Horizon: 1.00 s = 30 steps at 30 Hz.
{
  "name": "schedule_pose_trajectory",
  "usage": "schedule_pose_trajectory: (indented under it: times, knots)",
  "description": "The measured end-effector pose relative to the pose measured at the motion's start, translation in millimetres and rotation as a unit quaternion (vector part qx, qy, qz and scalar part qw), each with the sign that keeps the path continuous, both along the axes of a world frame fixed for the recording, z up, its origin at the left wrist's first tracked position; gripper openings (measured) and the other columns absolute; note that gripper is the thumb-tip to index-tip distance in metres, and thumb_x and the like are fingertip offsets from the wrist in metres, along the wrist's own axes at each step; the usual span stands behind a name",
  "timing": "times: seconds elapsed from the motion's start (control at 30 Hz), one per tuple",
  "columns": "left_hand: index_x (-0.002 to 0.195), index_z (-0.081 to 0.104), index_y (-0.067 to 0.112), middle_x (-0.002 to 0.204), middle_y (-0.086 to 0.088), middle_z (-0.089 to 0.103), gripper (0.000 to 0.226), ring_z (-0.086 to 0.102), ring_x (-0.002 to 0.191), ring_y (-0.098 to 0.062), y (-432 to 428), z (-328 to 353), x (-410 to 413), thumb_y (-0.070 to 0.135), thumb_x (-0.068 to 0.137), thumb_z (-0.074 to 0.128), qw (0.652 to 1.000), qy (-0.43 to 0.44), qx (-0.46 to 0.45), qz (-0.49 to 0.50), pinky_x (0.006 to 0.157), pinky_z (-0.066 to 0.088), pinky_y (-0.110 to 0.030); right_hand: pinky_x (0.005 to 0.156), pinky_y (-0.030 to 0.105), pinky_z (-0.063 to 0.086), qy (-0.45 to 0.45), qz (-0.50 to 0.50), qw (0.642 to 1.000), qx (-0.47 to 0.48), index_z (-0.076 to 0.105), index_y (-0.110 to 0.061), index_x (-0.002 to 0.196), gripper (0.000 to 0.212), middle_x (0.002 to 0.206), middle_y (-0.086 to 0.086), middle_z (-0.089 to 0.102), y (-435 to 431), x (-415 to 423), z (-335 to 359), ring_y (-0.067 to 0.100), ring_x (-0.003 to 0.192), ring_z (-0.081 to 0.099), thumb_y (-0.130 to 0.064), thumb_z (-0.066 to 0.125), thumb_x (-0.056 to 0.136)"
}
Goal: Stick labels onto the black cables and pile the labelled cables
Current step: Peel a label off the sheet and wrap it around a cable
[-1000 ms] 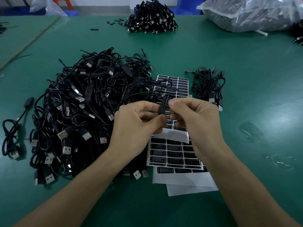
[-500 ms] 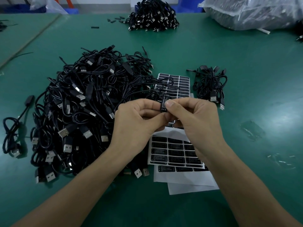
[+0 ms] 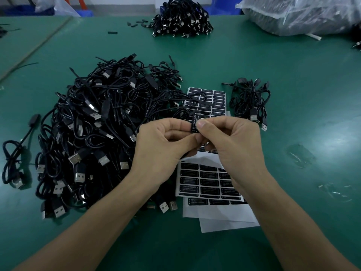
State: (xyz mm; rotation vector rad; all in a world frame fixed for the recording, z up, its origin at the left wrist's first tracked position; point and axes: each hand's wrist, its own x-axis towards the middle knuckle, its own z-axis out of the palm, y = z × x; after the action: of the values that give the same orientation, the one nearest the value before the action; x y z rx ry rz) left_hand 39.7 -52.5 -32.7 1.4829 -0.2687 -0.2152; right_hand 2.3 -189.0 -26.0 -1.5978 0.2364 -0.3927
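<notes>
My left hand (image 3: 166,147) and my right hand (image 3: 232,145) meet above the label sheets and pinch the small black controller block of one cable (image 3: 195,123). A black label with white print lies along the block, under my right thumb. The cable's cord trails back into the big heap of black USB cables (image 3: 101,130) on my left. A small pile of cables (image 3: 251,102) lies to the right of the upper label sheet (image 3: 214,100). A second sheet of black labels (image 3: 203,180) lies beneath my hands.
Blank white backing sheets (image 3: 220,218) stick out under the label sheets. Another cable heap (image 3: 181,18) sits at the far middle, and a clear plastic bag (image 3: 304,14) fills the far right. One loose cable (image 3: 13,153) lies at the left edge of the green mat (image 3: 293,75).
Both hands have stayed together on the cable block and shifted slightly up. The label now lies flatter along the block under my right thumb.
</notes>
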Motion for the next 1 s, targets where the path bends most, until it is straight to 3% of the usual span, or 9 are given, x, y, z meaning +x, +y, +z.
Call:
schedule_pose_trajectory:
  times: [1.0]
  knots:
    - [0.087,0.074,0.011,0.074,-0.009,0.076,0.014,0.075,0.067,-0.021,-0.7,-5.5,1.0,0.011,0.076,0.083,1.0,-0.028,-0.01,0.003,0.063,0.058,-0.022,0.057,0.015,0.052,-0.024,-0.019,0.999,-0.036,0.075,-0.019,0.072,0.014,0.061,-0.003,0.072,0.7,0.6,-2.0,0.004,0.055,0.066,-0.011,0.076,0.084]
